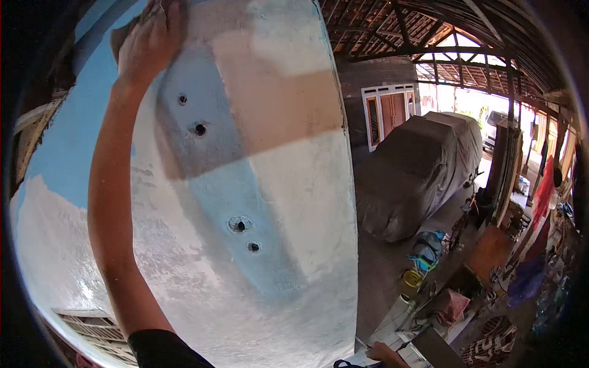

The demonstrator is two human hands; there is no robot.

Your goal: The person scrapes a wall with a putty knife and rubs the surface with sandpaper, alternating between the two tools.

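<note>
A large curved panel [294, 202], patchy in white, grey and blue, fills the left and middle of the head view. Several dark round holes pierce its blue band [211, 178]. High on the panel, my left hand [150, 46] presses against the surface with fingers bent. A dull greyish edge shows beside it, but what it grips is not clear. Low at the bottom edge, my right hand [385, 354] is closed near the panel's lower right edge. Something thin and pale [363, 341] sticks out from it; most of that hand is cut off.
Right of the panel stands a vehicle under a grey cover [423, 165]. Nearer lie a blue bundle [427, 248], a yellow container [412, 279], a wooden board [491, 251] and mixed clutter. A red cloth [543, 193] hangs at the far right.
</note>
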